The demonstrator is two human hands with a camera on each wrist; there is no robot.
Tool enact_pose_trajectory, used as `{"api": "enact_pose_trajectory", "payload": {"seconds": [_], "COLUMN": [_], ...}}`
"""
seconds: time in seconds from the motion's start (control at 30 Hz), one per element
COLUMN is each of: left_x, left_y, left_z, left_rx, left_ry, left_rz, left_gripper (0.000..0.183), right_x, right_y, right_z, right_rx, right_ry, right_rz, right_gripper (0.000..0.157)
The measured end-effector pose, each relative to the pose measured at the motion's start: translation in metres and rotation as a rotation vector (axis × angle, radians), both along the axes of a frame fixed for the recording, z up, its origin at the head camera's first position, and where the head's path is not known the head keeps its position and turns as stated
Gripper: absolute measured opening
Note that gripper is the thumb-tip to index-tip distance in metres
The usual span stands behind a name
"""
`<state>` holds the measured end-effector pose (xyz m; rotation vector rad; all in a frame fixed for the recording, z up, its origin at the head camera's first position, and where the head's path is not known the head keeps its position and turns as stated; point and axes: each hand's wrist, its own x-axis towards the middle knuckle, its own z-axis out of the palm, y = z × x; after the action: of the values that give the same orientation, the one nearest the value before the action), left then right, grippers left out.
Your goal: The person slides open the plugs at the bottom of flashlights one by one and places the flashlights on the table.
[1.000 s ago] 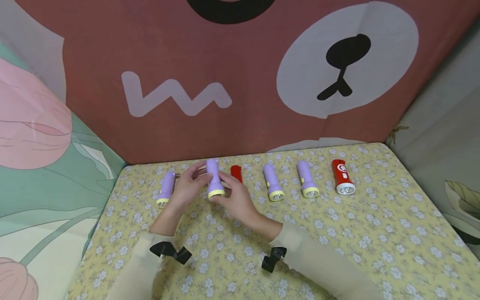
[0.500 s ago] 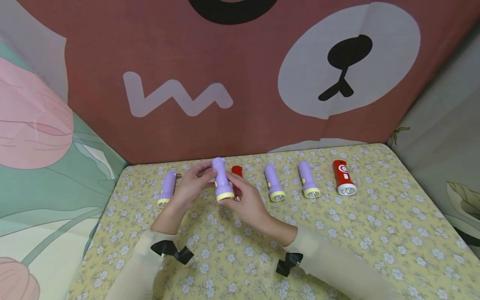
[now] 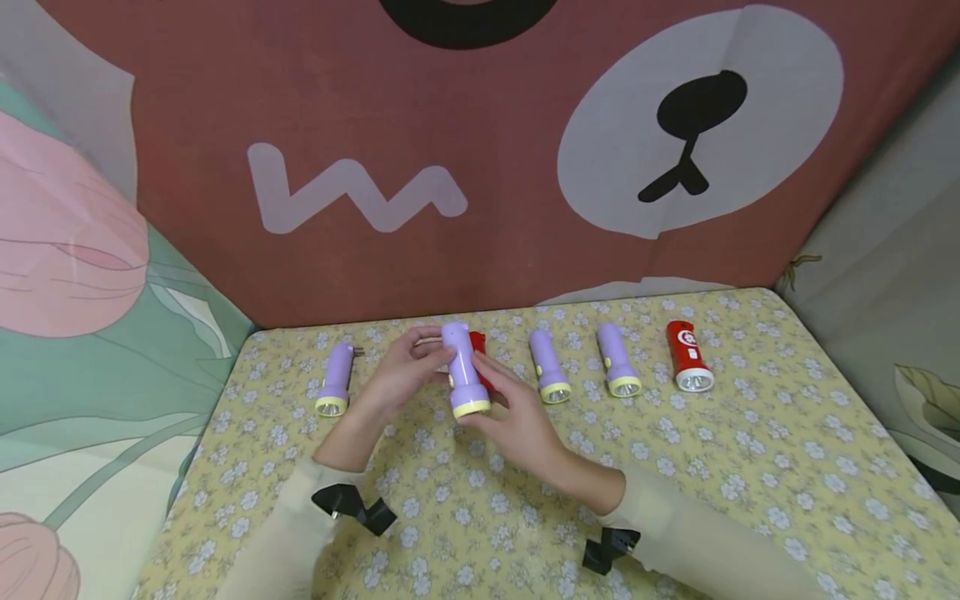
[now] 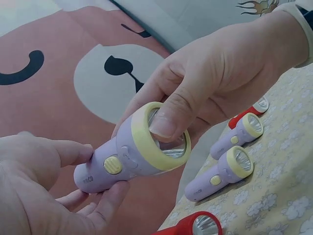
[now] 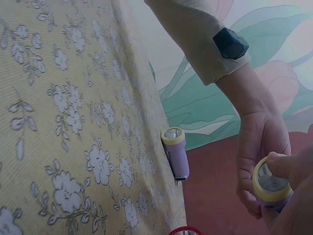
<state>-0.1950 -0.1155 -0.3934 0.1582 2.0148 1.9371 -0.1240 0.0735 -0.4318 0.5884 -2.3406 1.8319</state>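
Both hands hold a purple flashlight (image 3: 467,375) with a yellow rim, raised above the table. My left hand (image 3: 401,379) pinches the rear of its body. In the left wrist view the left thumb and fingers lie on either side of the barrel, near the yellow switch (image 4: 113,165). My right hand (image 3: 521,417) grips the lamp end, its thumb across the clear lens (image 4: 173,147). Behind the held flashlight lies a red flashlight (image 3: 478,343), mostly hidden by it and the right hand. To the left rests another purple flashlight (image 3: 337,373) with metal prongs out at its tail.
Two more purple flashlights (image 3: 549,367) (image 3: 618,360) and a red one with a white rim (image 3: 688,357) lie in a row to the right. A flowered yellow cloth (image 3: 480,533) covers the table. A bear-print curtain (image 3: 510,258) hangs behind.
Both hands have carried the purple flashlight to the right and slightly toward the body. It now hides much of the red flashlight behind. The other flashlights have stayed put.
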Motion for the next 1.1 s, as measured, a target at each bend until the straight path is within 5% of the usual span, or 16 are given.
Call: {"api": "enact_pose_trajectory", "payload": {"seconds": [0.5,0.73,0.9,1.1], "left_x": [0.002,0.004,0.005,0.009], "left_y": [0.021,0.024,0.027,0.032], "left_z": [0.002,0.002,0.001,0.002], "left_rx": [0.051,0.085,0.085,0.027], "left_ry": [0.033,0.066,0.157,0.350], "left_rz": [0.034,0.014,0.004,-0.033], "left_gripper": [0.047,0.048,0.044,0.043], "right_x": [0.007,0.004,0.001,-0.001], "right_y": [0.017,0.023,0.029,0.037], "right_z": [-0.004,-0.002,0.000,0.001], "right_rx": [-0.033,-0.162,-0.187,-0.189], "right_ry": [0.034,0.021,-0.028,-0.080], "right_rz": [0.017,0.029,0.022,0.029], "right_gripper": [0.081,0.066,0.059,0.063]}}
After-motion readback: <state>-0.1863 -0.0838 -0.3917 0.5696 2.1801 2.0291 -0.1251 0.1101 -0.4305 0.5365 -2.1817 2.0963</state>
